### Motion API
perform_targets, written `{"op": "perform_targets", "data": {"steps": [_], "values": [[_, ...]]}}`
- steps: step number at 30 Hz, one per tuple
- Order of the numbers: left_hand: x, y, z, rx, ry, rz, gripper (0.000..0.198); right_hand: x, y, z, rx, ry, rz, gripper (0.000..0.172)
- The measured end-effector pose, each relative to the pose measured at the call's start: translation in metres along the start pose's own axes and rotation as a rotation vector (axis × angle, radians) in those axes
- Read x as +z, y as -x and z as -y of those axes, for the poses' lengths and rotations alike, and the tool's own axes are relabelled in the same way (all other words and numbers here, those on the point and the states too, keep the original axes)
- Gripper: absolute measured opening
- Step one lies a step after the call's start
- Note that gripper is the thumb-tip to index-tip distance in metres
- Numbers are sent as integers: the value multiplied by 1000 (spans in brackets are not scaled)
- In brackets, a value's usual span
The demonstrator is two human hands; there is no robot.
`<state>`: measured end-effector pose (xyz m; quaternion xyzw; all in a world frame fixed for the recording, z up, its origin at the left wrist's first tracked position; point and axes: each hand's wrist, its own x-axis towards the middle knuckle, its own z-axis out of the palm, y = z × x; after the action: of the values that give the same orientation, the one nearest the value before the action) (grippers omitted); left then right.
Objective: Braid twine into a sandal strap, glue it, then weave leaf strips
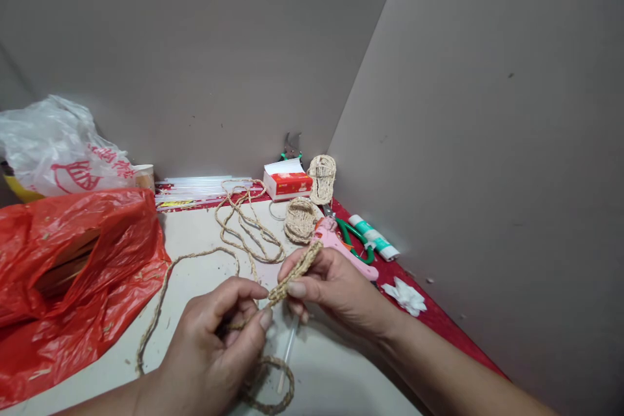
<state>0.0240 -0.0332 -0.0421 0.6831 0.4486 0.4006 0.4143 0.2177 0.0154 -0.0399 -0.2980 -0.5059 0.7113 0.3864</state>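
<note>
The left hand (214,344) and right hand (336,289) each pinch the tan braided straw cord (299,270), close together, keeping a short stretch taut above the white desk (195,237). Its slack loops lie near a pink glue gun (337,242).

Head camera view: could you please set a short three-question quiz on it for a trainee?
1. True or false: the pink glue gun lies on the table, in neither hand.
2. What do the left hand and the right hand pinch between them? A) a braided straw cord B) scissors C) a glue stick
3. Fill in: the red plastic bag lies on the person's ____ side.
Key: 1 true; 2 A; 3 left.
</note>
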Motion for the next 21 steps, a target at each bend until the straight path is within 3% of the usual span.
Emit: {"op": "perform_targets", "data": {"steps": [6, 15, 21], "values": [[0, -1, 2, 72, -67, -24, 13, -1, 0, -3, 1, -17, -35, 31], [1, -1, 0, 97, -84, -45, 12, 8, 1, 1, -13, 37, -14, 20], [-1, -2, 0, 119, -67, -36, 11, 8, 1, 2, -3, 35, -3, 23]]}}
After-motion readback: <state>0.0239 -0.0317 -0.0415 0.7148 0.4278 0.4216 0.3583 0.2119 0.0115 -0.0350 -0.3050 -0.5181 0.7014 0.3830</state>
